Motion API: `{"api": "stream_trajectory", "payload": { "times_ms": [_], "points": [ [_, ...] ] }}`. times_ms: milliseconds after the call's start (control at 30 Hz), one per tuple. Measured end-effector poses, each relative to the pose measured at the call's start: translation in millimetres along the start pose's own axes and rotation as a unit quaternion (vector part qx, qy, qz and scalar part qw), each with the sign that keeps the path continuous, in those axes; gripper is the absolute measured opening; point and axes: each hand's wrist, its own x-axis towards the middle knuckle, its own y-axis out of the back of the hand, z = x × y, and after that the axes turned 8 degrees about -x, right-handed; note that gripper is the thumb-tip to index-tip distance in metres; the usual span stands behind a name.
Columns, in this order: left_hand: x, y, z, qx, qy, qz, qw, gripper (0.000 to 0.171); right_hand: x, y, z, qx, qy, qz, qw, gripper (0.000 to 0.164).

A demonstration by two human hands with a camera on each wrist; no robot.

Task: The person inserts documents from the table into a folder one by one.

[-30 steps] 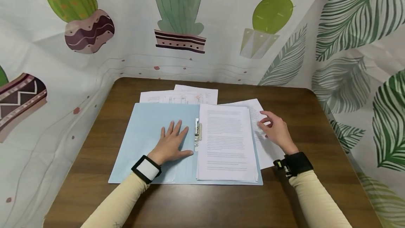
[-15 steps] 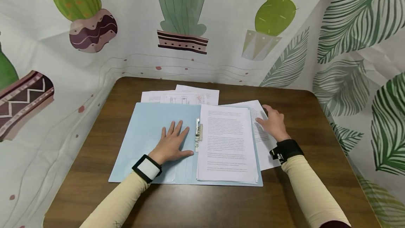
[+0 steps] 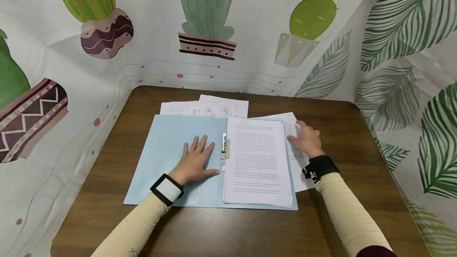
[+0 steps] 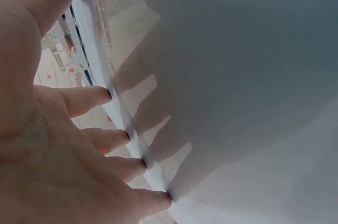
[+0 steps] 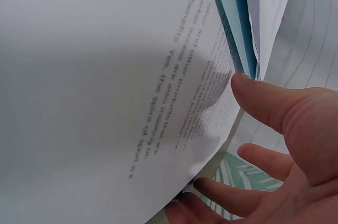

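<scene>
In the head view a light blue folder [image 3: 158,142] lies spread flat on the table, a metal clip [image 3: 225,154] along its middle. My left hand [image 3: 194,164] rests on the folder's left cover with fingers spread. A stack of printed sheets [image 3: 255,162] covers the right side. Partly under that side lies a loose printed sheet [image 3: 299,165], and my right hand [image 3: 308,139] is at its right edge. The right wrist view shows the thumb [image 5: 259,94] extended over the paper and the other fingers [image 5: 229,195] loosely bent by its edge. No firm pinch shows.
Several loose papers [image 3: 171,108] stick out behind the folder, one with a drawing on it. The brown wooden table [image 3: 232,233] has bare wood in front and at both sides. A patterned cloth [image 3: 150,31] hangs behind the table and along its sides.
My right hand has come in from the right and turned, its fingers more spread at the loose sheet's edge. The left hand stays on the folder. The head view shifted slightly.
</scene>
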Motion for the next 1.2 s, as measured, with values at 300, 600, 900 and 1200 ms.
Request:
{"api": "stream_trajectory", "payload": {
  "times_ms": [300, 600, 900, 1200],
  "points": [
    [0.9, -1.1, -0.5, 0.005, -0.001, 0.004, 1.0000, 0.098, -2.7, -0.5, -2.8, -0.016, 0.002, 0.012, 1.000, 0.072],
    [1.3, -1.6, 0.9, 0.005, 0.004, 0.001, 1.0000, 0.099, -3.5, -2.1, -3.2, -0.020, 0.004, 0.019, 1.000, 0.070],
    [1.8, -0.7, 1.6, 0.002, 0.007, -0.005, 1.0000, 0.099, -2.7, -2.2, -1.8, -0.019, 0.017, 0.037, 0.999, 0.070],
    [1.7, -1.6, 1.9, 0.005, 0.013, -0.008, 0.9999, 0.098, -1.6, -4.5, -1.3, 0.032, 0.014, 0.059, 0.998, 0.077]
  ]
}}
